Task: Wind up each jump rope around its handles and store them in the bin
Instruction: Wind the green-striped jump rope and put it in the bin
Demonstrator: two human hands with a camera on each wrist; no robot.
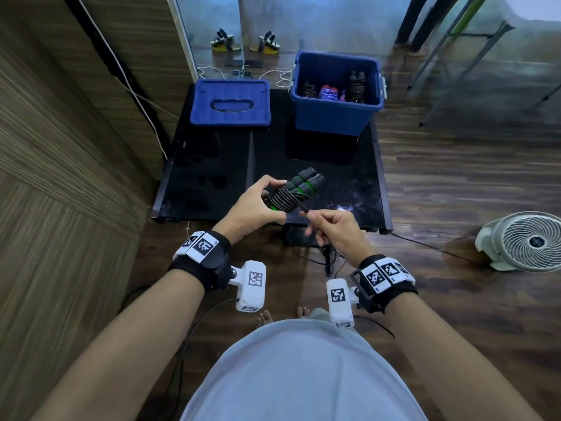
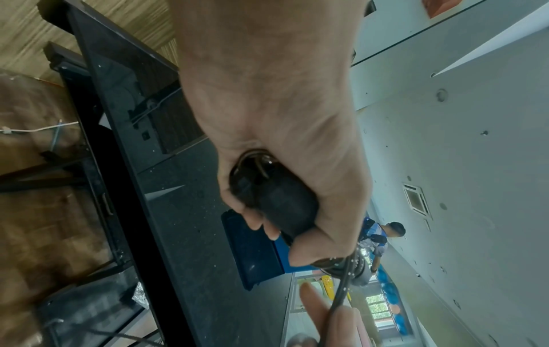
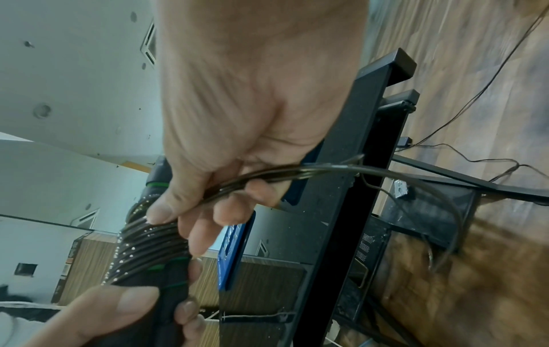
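Note:
My left hand (image 1: 258,205) grips the two grey-and-green handles of a jump rope (image 1: 299,186), held side by side above the black table's near edge. Black cord is coiled several times round the handles (image 3: 148,239). My right hand (image 1: 328,226) pinches the loose cord (image 3: 267,175) just right of the coil; its tail loops down past the table edge. In the left wrist view the handle ends (image 2: 279,202) sit in my fist (image 2: 282,164). The open blue bin (image 1: 331,117) at the table's back right holds several wound ropes (image 1: 328,92).
The bin's blue lid (image 1: 230,101) lies flat at the table's back left. The black table (image 1: 212,183) has a wooden wall on its left. A white fan (image 1: 528,241) stands on the wooden floor to the right, with cables running along it.

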